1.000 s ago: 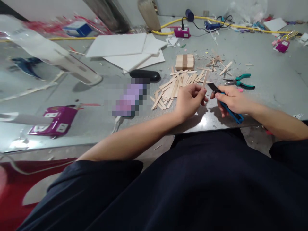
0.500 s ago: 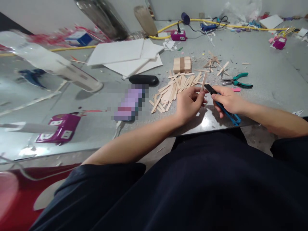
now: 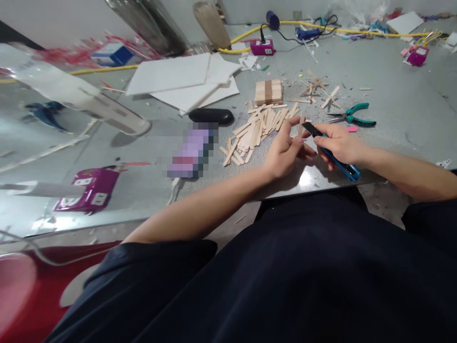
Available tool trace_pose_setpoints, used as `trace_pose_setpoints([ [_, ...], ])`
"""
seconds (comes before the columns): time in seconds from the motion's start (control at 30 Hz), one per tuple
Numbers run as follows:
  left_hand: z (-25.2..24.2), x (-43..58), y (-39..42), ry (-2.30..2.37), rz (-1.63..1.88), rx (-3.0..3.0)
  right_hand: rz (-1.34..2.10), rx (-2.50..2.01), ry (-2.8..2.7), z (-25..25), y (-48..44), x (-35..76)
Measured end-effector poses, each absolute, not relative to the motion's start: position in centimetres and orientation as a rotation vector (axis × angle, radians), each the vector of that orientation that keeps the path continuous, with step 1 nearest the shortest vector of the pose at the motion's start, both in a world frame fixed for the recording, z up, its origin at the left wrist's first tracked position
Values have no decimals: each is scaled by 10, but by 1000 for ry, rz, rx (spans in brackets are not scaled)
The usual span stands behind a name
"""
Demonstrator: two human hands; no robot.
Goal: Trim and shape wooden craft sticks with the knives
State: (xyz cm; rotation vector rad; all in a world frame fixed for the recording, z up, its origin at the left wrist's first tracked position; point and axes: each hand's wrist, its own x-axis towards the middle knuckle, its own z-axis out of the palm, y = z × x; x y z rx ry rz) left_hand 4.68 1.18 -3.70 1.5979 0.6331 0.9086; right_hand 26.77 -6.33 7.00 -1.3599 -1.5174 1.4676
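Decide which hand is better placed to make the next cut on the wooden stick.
Right. The right hand grips the blue utility knife, its blade end right beside the wooden stick. The left hand pinches that stick, so it probably only steadies it.

The one camera sits on the person's head and looks forward and down over the dark lap. The left hand and right hand are close below it, right of centre, at the desk's near edge. The desk runs beyond them to the wall.
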Motion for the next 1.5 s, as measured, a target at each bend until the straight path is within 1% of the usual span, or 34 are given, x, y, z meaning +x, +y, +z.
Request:
trace_pose_setpoints([
  [0.13, -28, 48, 14, 637, 897, 1560, 1417, -1313, -1582, 68, -64, 270],
  [0.3, -18, 47, 23, 733, 1142, 1710, 1329, -1351, -1658, 66, -63, 273],
  [0.37, -17, 47, 26, 745, 1184, 1736, 1313, -1355, -1673, 65, -62, 275],
  [0.67, -15, 47, 21, 662, 910, 1563, 1265, -1347, -1688, 67, -58, 280],
  [0.87, -24, 48, 22, 780, 959, 1584, 1099, -1465, -1947, 70, -60, 283],
  [1.07, -39, 52, 27, 770, 912, 1545, 1042, -1593, -1984, 63, -58, 282],
  [1.3, -23, 54, 13, 839, 860, 1513, 770, -1585, -2226, 67, -62, 277],
  [1.5, -16, 58, 7, 873, 869, 1490, 682, -1645, -2322, 68, -62, 275],
])
